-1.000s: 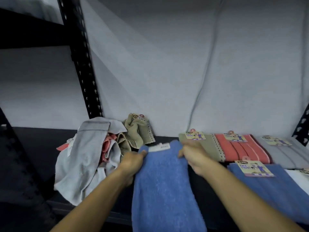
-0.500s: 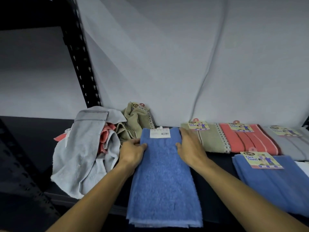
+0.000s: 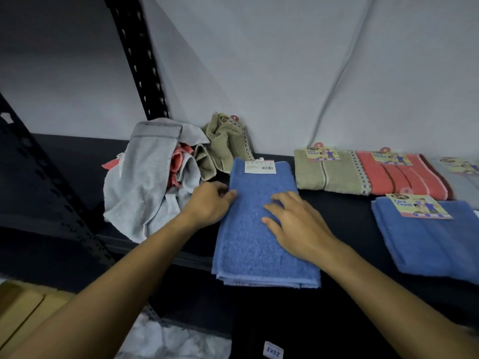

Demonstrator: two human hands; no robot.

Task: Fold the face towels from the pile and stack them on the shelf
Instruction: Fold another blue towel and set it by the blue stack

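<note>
Blue towel (image 3: 261, 224) lies lengthwise on the dark shelf (image 3: 344, 211), its near end hanging over the shelf's front edge, a white barcode label (image 3: 260, 167) at its far end. Half a second ago both hands sat near the far end, one at each side edge; a second ago they gripped the far corners with the towel held up.

Left hand (image 3: 208, 204) now rests at the towel's left edge, about a third of the way back from the far end. Its fingers (image 3: 228, 195) are loosely bent, tips touching the edge; no grip on the cloth is visible.

Right hand (image 3: 295, 222) has moved inward and nearer, off the right edge and onto the towel's middle. It lies palm down, fingers spread wide and flat on the fabric, holding nothing.

Pile (image 3: 155, 177) of unfolded grey, pink and olive towels sits just left of the blue towel, unchanged in position. To the right, along the far side of the shelf, folded towels lie in a row: olive towel (image 3: 326, 172), red towel (image 3: 404, 177), and a grey one cut off at the frame edge. A second blue towel (image 3: 430, 242), folded and tagged, lies near the front at right, well apart from the worked one.
</note>
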